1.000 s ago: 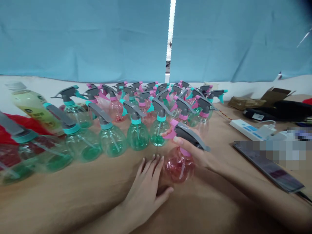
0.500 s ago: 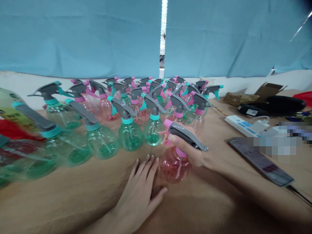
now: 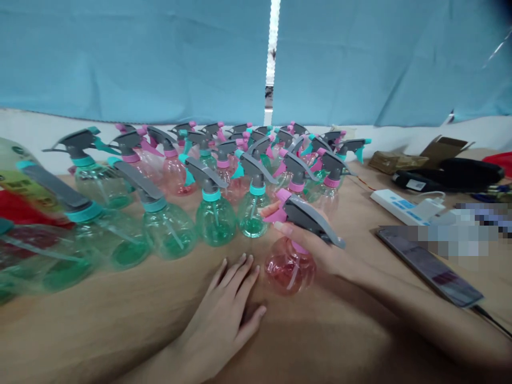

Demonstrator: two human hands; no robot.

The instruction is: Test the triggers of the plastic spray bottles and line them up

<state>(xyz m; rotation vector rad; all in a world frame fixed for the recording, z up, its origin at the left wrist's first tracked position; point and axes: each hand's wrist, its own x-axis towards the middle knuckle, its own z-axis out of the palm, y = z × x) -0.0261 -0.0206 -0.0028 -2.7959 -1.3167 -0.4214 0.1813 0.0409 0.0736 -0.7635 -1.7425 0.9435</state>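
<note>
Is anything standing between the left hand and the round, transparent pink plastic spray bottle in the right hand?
Nothing visible stands between the left hand and the round, transparent pink plastic spray bottle. The right hand grips it near the top; the transparent green plastic spray bottles stand farther back.

A: Where is the held spray bottle (image 3: pixel 290 272)?
B: Near the middle, with the right grip (image 3: pixel 318 248) around its head. I can't tell whether its base touches the tabletop (image 3: pixel 152 309). The left grip (image 3: pixel 222 314) lies on the tabletop, just left of it.
A: And the other spray bottles (image 3: pixel 216 221)?
B: A near row runs from the left edge to the middle, beyond the left grip; the others crowd behind it.
A: What's on the right?
B: The phone (image 3: pixel 428 266) is nearest, then a power strip (image 3: pixel 400 208) behind it, and a box (image 3: pixel 444 152) farther back. A curtain (image 3: pixel 140 64) hangs at the far side, behind everything.
</note>
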